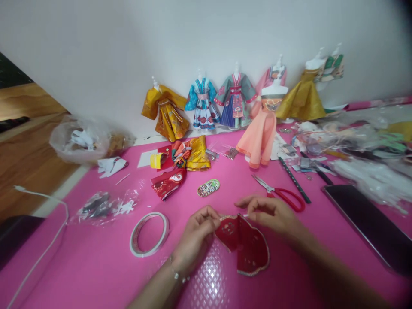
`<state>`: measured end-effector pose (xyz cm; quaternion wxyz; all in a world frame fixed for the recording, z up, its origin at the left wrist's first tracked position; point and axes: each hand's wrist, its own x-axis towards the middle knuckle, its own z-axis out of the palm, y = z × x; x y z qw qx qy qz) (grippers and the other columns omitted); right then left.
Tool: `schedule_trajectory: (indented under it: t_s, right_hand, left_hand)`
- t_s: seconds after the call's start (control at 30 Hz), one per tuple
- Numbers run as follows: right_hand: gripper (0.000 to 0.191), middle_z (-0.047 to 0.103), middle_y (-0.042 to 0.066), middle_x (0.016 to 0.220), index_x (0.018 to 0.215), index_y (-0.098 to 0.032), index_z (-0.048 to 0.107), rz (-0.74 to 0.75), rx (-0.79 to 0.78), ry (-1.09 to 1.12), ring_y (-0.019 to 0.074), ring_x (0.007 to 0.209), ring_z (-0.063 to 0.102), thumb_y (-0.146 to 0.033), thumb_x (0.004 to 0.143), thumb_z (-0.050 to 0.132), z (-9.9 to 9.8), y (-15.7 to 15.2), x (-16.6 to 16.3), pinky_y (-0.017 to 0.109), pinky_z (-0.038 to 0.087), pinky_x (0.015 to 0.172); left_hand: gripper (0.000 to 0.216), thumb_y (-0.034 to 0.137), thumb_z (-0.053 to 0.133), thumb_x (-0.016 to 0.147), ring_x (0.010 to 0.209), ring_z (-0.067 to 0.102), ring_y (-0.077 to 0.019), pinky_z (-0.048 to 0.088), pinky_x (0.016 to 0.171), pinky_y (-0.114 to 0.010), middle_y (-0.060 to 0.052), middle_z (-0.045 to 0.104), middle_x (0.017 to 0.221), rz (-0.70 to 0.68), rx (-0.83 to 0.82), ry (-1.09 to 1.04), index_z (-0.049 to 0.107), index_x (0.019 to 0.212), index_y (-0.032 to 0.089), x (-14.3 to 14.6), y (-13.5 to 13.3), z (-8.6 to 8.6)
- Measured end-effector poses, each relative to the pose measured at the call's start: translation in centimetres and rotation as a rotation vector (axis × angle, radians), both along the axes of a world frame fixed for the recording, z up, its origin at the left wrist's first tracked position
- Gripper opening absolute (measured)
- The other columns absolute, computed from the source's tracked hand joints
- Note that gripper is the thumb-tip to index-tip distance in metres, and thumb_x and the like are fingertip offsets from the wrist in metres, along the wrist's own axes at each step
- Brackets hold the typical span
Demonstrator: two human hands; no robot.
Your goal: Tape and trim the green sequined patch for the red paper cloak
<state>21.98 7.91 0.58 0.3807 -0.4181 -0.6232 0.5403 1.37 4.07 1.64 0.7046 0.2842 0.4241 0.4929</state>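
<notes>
A dark red doll-clothes piece [252, 249] with a pale, beaded-looking scalloped edging hangs between my two hands, with a fold or slit down its middle. My left hand [199, 229] pinches its upper left corner between thumb and fingers. At the upper right edge, my right hand [268, 212] is closed in a pinch, with a small white strip [246, 216] at its fingertips against the fabric. Just beyond lies a pair of red-handled scissors [289, 198]. A roll of white tape [133, 240] rests left of my left hand.
Several dressed doll forms [203, 101] stand along the wall. Ahead are a glittery oval [208, 188] and folded red fabric [167, 182]. To the right lie a phone [370, 227], a dark pencil [294, 180] and plastic bags [370, 176]. A white cable [48, 249] runs at left.
</notes>
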Motion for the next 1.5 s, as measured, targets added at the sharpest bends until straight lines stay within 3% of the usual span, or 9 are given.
schedule_trajectory:
  t_s: [0.1, 0.3, 0.47, 0.67, 0.83, 0.97, 1.1, 1.27, 1.5]
  right_hand:
    - [0.011, 0.071, 0.010, 0.126, 0.070, -0.021, 0.069, 0.166, -0.069, -0.037, 0.0262, 0.116, 0.066, -0.029, 0.078, 0.067, -0.2, 0.2, 0.2, 0.038, 0.049, 0.094]
    - [0.008, 0.070, 0.002, 0.081, 0.070, -0.020, 0.069, 0.282, 0.058, -0.081, 0.0169, 0.076, 0.066, -0.019, 0.078, 0.066, 0.2, 0.2, 0.0, 0.030, 0.051, 0.072]
    - [0.011, 0.065, 0.001, 0.077, 0.071, -0.019, 0.069, 0.262, 0.132, -0.113, 0.0150, 0.072, 0.061, -0.013, 0.079, 0.065, 0.6, 0.4, 0.3, 0.029, 0.047, 0.069]
    - [0.012, 0.063, 0.000, 0.077, 0.073, -0.019, 0.068, 0.323, 0.110, -0.051, 0.0127, 0.066, 0.057, -0.023, 0.085, 0.068, 1.8, -0.2, 1.5, 0.026, 0.044, 0.060]
    - [0.031, 0.059, 0.001, 0.073, 0.067, -0.019, 0.064, 0.481, -0.009, 0.039, 0.0128, 0.063, 0.056, -0.046, 0.080, 0.071, 2.4, -0.7, 1.8, 0.025, 0.046, 0.055]
    - [0.010, 0.062, 0.000, 0.070, 0.069, -0.019, 0.067, 0.353, 0.059, -0.171, 0.0117, 0.060, 0.055, -0.020, 0.079, 0.064, 0.9, -0.2, 1.1, 0.023, 0.042, 0.055]
    - [0.019, 0.061, -0.001, 0.066, 0.062, -0.018, 0.066, 0.201, 0.180, -0.395, 0.0124, 0.061, 0.054, -0.001, 0.066, 0.058, -1.0, 0.2, 0.2, 0.024, 0.037, 0.057]
    - [0.020, 0.064, 0.002, 0.074, 0.063, -0.019, 0.067, 0.114, 0.309, -0.511, 0.0158, 0.067, 0.060, -0.002, 0.068, 0.058, -1.7, 0.5, 0.3, 0.028, 0.042, 0.063]
    - [0.015, 0.070, 0.006, 0.099, 0.072, -0.021, 0.067, 0.107, 0.481, -0.386, 0.0215, 0.098, 0.066, -0.008, 0.076, 0.062, -1.4, 0.9, 0.0, 0.037, 0.050, 0.087]
  left_hand:
    - [0.022, 0.023, 0.080, 0.067, 0.057, 0.057, -0.0102, 0.044, 0.060, -0.022, 0.001, 0.065, 0.060, 0.008, -0.026, -0.021, 0.060, 0.068, 0.016, -0.2, 0.1, -0.1]
    - [0.025, 0.025, 0.080, 0.066, 0.055, 0.054, -0.0085, 0.044, 0.059, -0.021, 0.003, 0.063, 0.060, 0.027, -0.027, -0.016, 0.057, 0.070, 0.016, -0.7, 0.4, -0.1]
    - [0.029, 0.031, 0.082, 0.070, 0.052, 0.052, -0.0077, 0.042, 0.057, -0.020, 0.005, 0.061, 0.057, 0.036, 0.022, 0.061, 0.057, 0.069, 0.017, -1.2, 0.6, 0.0]
    - [0.032, 0.036, 0.090, 0.070, 0.054, 0.052, -0.0072, 0.039, 0.056, -0.018, 0.002, 0.066, 0.060, 0.007, 0.114, 0.224, 0.067, 0.070, 0.013, -2.1, 0.1, 0.8]
    - [0.042, 0.050, 0.086, 0.070, 0.050, 0.045, -0.0065, 0.035, 0.052, -0.018, 0.004, 0.059, 0.058, -0.139, 0.169, 0.335, 0.061, 0.070, 0.015, -2.5, -0.5, 1.4]
    - [0.034, 0.046, 0.072, 0.080, 0.049, 0.049, -0.0095, 0.039, 0.051, -0.020, 0.003, 0.057, 0.056, -0.182, 0.180, 0.621, 0.059, 0.071, 0.016, -2.5, 0.3, -0.1]
    - [0.018, 0.032, 0.066, 0.083, 0.052, 0.054, -0.0140, 0.041, 0.053, -0.024, 0.002, 0.060, 0.057, -0.111, 0.231, 0.825, 0.062, 0.076, 0.017, -2.2, 0.9, -1.7]
    - [0.007, 0.022, 0.065, 0.084, 0.076, 0.058, -0.0202, 0.043, 0.070, -0.030, -0.005, 0.066, 0.084, -0.045, 0.419, 1.018, 0.071, 0.084, 0.020, -1.8, 0.4, -1.4]
    - [0.012, 0.019, 0.063, 0.085, 0.084, 0.059, -0.0217, 0.044, 0.076, -0.031, -0.005, 0.063, 0.086, -0.110, 0.518, 0.982, 0.075, 0.081, 0.022, -0.8, -0.3, -1.2]
